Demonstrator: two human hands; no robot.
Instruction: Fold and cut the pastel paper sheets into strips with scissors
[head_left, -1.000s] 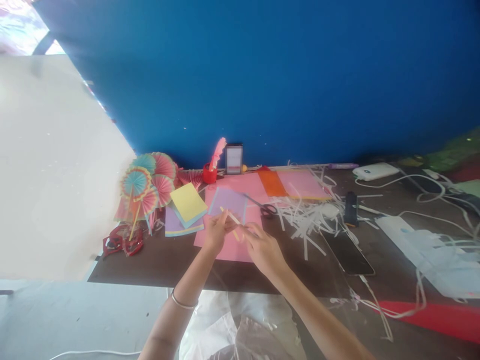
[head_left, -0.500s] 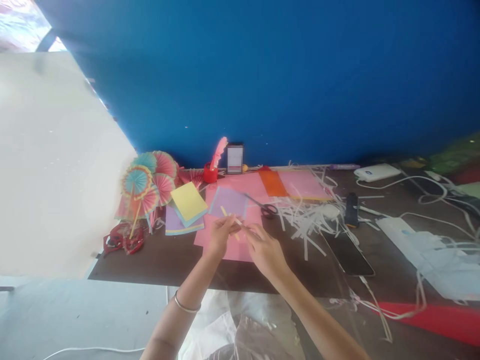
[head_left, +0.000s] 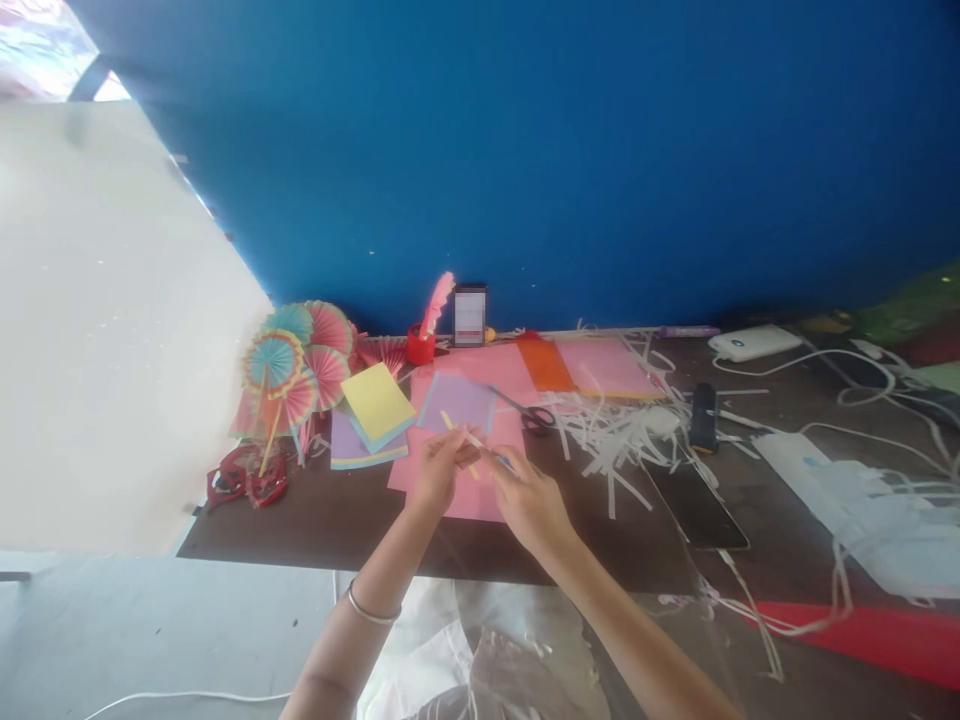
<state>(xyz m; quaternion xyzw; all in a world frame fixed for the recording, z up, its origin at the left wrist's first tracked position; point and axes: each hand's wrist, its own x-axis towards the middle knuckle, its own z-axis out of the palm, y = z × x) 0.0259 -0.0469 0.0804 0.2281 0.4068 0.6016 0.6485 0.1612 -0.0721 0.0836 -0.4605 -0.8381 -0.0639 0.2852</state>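
Above the pink paper [head_left: 480, 508], my left hand [head_left: 441, 468] is closed in a pinch. My right hand [head_left: 529, 503] is close beside it, its fingers also pinched. A thin white strip [head_left: 475, 440] spans the fingertips of both hands; whether it is paper or a stick I cannot tell. A small blue spot shows at the right fingers. Under the hands runs a yellow strip [head_left: 448, 421], partly hidden by the left fingers. Just beyond are a lilac sheet [head_left: 454, 400] and dark-handled scissors [head_left: 537, 419].
Folded paper fans [head_left: 274, 365] and yellow paper [head_left: 377, 400] are at the left. A red tape roll [head_left: 421, 347] stands at the back near an upright phone-like screen [head_left: 470, 317]. White paper shreds [head_left: 607, 440], a phone [head_left: 697, 508] and cables lie to the right.
The right fingers have shifted slightly at the white strip, and a blue spot shows more clearly there. Otherwise the hands and table look nearly the same.
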